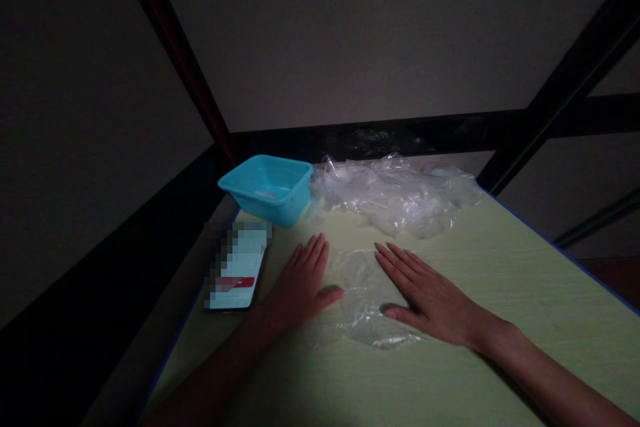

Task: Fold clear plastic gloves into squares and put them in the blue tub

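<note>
A clear plastic bag [367,300] lies flat on the light wooden table [500,267], between my two hands. My left hand [303,280] rests palm down at the bag's left side, fingers stretched out and thumb towards the bag. Over the bag's right side lies my right hand [425,290], also palm down, with its fingers extended and thumb out. Neither hand grips anything. Behind them, a crumpled heap of clear plastic bags [395,193] spreads along the back of the table.
A blue plastic basin [287,208] stands at the back left, with something small and clear inside. A phone [243,267] with a lit, partly blurred screen lies near the table's left edge. A wall with dark beams rises behind the table.
</note>
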Motion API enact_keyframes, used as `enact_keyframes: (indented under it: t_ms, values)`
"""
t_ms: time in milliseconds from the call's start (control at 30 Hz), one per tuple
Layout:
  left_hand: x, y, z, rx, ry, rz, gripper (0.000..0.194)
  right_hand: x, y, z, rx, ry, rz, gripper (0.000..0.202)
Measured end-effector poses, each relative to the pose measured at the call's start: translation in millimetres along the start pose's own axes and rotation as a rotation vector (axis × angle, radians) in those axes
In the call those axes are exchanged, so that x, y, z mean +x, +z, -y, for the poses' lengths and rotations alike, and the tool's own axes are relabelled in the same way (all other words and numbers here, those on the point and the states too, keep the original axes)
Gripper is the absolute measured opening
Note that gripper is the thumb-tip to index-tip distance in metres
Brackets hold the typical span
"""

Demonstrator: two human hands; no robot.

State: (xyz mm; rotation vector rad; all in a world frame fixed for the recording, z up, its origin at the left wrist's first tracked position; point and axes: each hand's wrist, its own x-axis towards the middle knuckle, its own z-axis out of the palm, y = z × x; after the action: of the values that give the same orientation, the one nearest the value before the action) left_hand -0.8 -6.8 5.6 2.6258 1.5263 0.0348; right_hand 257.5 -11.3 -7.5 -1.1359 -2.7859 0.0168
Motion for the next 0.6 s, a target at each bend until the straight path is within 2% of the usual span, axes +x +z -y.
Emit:
enact_keyframes:
  t_ms: [100, 300, 500, 600]
  values:
    - [0.3, -1.5, 3.1, 0.001, -0.004, -0.006, 0.078, 0.5, -0.3, 0.3, 0.01, 0.001, 0.003, 0.083]
    - [-3.5, -6.0, -1.1, -0.024, 0.035, -0.12, 0.081, 1.2, -4.1, 0.8, 0.055, -0.001, 0.011, 0.074]
    - [-8.3, 2.4, -19.9, -0.068, 0.143, -0.074, 0.087, 2.6, -9.6, 1.6, 0.066, 0.007, 0.032, 0.075]
    - [-7.6, 4.4, -21.7, -0.06, 0.139, -0.053, 0.087, 2.2, -7.2, 0.6, 0.057, 0.007, 0.016, 0.077]
